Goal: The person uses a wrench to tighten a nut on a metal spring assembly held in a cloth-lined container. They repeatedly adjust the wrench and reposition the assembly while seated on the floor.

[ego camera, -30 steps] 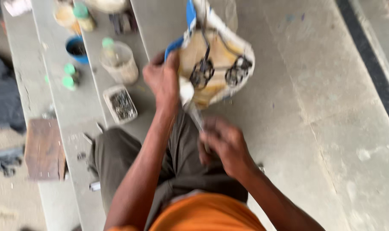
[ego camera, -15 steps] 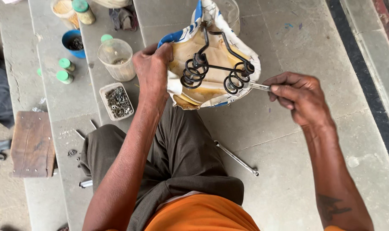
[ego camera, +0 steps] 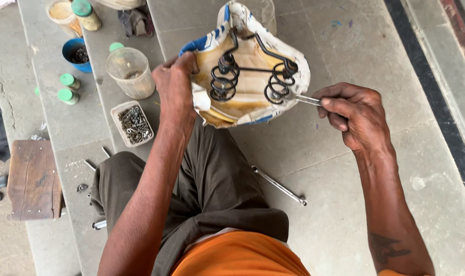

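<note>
Bare floor right of the saddle [ego camera: 248,76]; jars [ego camera: 130,71] crowd its left.

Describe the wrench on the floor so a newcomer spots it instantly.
Start at the person's grey trouser leg on the concrete floor. Just to its right, below the upturned bicycle saddle, lies a slim silver spanner, angled diagonally. It is the only long loose tool there; the right hand holds a separate one.

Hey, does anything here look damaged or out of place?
Yes. The bicycle saddle in the left hand is upside down, its cover frayed and peeling along the rim. A spanner lies loose on the concrete floor.
</note>
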